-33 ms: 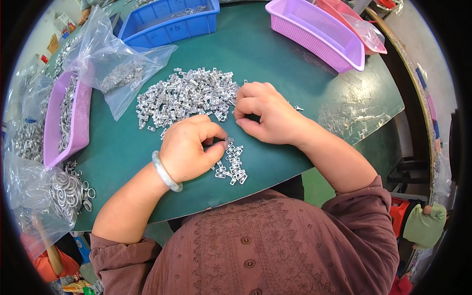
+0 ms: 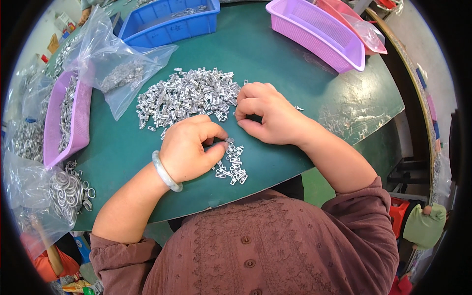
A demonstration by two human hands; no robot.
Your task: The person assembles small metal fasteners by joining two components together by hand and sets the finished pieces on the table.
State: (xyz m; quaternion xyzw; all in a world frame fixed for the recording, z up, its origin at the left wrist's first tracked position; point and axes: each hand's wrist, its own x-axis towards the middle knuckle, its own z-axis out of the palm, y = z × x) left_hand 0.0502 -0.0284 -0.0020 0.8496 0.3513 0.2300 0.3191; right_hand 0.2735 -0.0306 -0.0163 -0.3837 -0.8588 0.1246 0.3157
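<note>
Green tabletop (image 2: 246,49), glossy, scuffed pale patch (image 2: 351,115) toward right corner. Mid-table: big loose pile (image 2: 189,96) of small silvery metal pieces; smaller cluster (image 2: 236,164) of same nearer the front edge. Far side: blue bin (image 2: 169,32), a few metal bits inside. Far right: purple basket (image 2: 307,43), red basket (image 2: 339,7) just beside it. Left: second purple basket (image 2: 81,118), metal parts in it, clear plastic bag (image 2: 123,73) (more metal inside) overlapping its far end. Front left: heap of silvery rings (image 2: 69,194).
</note>
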